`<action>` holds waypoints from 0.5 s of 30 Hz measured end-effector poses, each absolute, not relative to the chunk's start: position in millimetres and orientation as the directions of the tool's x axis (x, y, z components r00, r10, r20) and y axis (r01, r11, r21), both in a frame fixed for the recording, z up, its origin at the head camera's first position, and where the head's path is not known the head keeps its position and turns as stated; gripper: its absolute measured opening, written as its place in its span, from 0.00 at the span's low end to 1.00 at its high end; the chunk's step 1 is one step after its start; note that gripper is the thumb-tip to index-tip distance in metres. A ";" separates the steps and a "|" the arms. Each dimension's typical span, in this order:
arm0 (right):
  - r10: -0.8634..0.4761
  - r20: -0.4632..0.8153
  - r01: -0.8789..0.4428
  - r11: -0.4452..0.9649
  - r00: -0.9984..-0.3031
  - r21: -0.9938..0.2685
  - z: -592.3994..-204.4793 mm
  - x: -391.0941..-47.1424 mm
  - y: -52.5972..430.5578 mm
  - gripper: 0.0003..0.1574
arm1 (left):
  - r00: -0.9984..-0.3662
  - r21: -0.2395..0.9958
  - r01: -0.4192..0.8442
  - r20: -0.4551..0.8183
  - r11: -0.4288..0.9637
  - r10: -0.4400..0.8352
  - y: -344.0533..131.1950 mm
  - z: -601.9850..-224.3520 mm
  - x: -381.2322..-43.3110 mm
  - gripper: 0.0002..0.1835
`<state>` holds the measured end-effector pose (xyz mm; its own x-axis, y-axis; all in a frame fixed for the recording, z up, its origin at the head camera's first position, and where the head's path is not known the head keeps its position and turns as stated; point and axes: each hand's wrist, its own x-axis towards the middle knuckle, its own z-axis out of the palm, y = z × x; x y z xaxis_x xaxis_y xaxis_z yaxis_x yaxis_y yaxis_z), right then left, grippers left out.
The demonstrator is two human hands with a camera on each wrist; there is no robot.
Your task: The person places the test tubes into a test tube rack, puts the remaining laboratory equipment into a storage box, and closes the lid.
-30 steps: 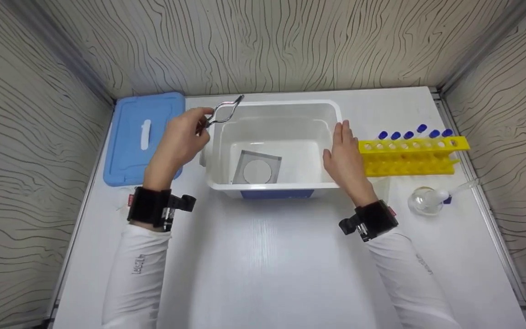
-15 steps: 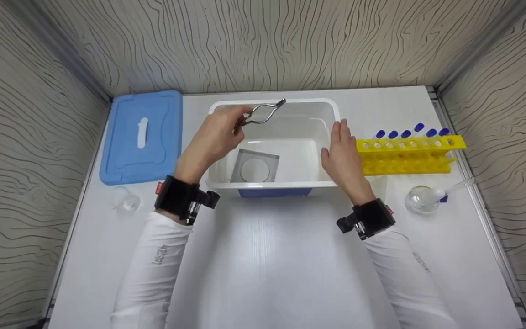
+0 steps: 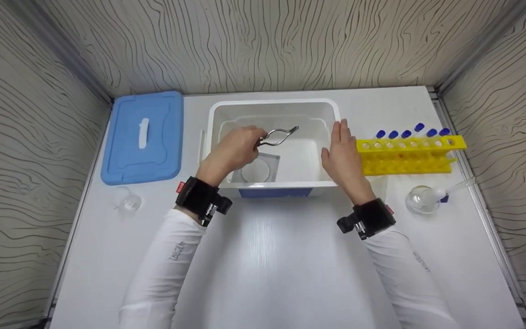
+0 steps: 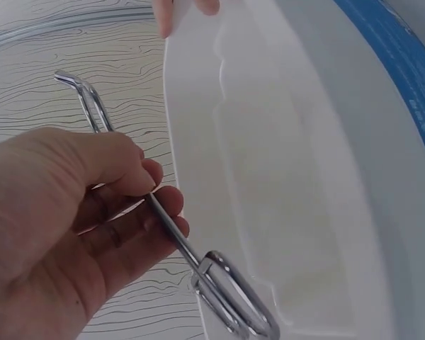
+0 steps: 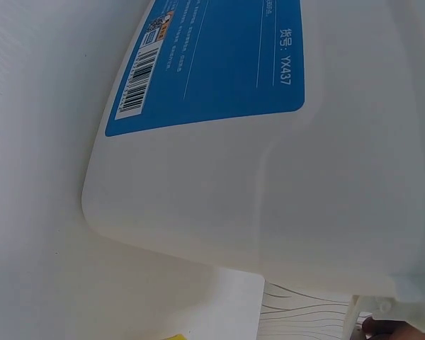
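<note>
My left hand [image 3: 238, 148] is over the inside of a white plastic box [image 3: 272, 101]. It pinches a shiny wire test tube clamp [image 4: 171, 225] between thumb and fingers; the clamp's bent end [image 3: 294, 130] points right, above the box floor. On that floor lies a grey square wire gauze [image 3: 259, 172] with a pale round centre, partly covered by the left hand. My right hand [image 3: 344, 157] rests against the box's right rim with straight fingers. The right wrist view mostly shows the box's outer wall [image 5: 184, 191], with a few fingertips at its lower right corner.
A blue lid [image 3: 162, 137] with a white handle lies left of the box. Below it stands a small clear glass item [image 3: 129, 203]. At the right are a yellow rack [image 3: 409, 168] of blue-capped tubes and a glass flask [image 3: 420, 201]. Patterned walls enclose the table.
My left hand has carried the clamp rightward from the box's left rim and then lowered it over the inside. The right hand has stayed at the right rim.
</note>
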<state>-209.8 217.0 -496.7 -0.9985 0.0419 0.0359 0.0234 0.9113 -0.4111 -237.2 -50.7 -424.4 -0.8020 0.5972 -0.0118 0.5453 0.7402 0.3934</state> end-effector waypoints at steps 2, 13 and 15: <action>0.043 0.036 0.024 0.911 -0.998 -0.412 -496.6 -209.7 216.7 0.47 | -0.798 0.394 0.536 -0.050 0.746 0.600 -48.4 -427.9 -236.9 0.19; 0.049 0.044 0.026 0.910 -0.998 -0.414 -496.8 -209.3 216.1 0.46 | -0.772 0.329 0.480 -0.283 0.813 0.570 -42.0 -447.2 -234.1 0.14; 0.050 0.039 0.029 0.911 -0.998 -0.410 -496.8 -209.5 216.1 0.46 | -0.760 0.323 0.474 -0.320 0.820 0.565 -42.0 -450.0 -233.8 0.14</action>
